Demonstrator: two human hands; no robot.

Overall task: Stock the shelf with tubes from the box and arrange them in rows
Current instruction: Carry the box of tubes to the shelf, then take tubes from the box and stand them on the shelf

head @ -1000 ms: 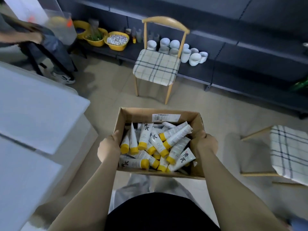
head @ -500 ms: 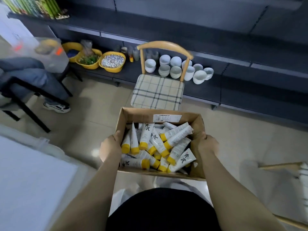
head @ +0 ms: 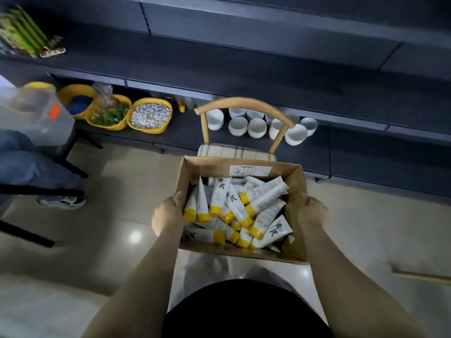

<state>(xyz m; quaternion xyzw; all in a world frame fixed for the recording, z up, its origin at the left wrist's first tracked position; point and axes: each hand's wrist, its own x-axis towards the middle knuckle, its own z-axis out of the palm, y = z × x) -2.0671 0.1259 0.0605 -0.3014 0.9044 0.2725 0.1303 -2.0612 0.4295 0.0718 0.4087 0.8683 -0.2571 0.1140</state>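
Observation:
I hold an open cardboard box (head: 296,215) in front of my waist, above the floor. It is filled with several white tubes (head: 235,206) with yellow caps, lying in a loose heap. My left hand (head: 167,214) grips the box's left wall, thumb over the rim. My right hand (head: 313,212) grips the right wall the same way. A dark grey shelf unit (head: 244,69) stands ahead, its middle board bare across most of its width.
A wooden chair (head: 240,111) with a plaid seat stands just beyond the box. White bowls (head: 256,126) and yellow tubs (head: 150,117) sit on the lowest shelf. Green packs (head: 23,32) lie at the middle shelf's left end. A seated person's leg (head: 31,172) is at the left.
I have walked toward the shelves with the box; the chair and shelves are closer and the view has tilted up. The white surface at the left has left the view. Both hands keep their grip.

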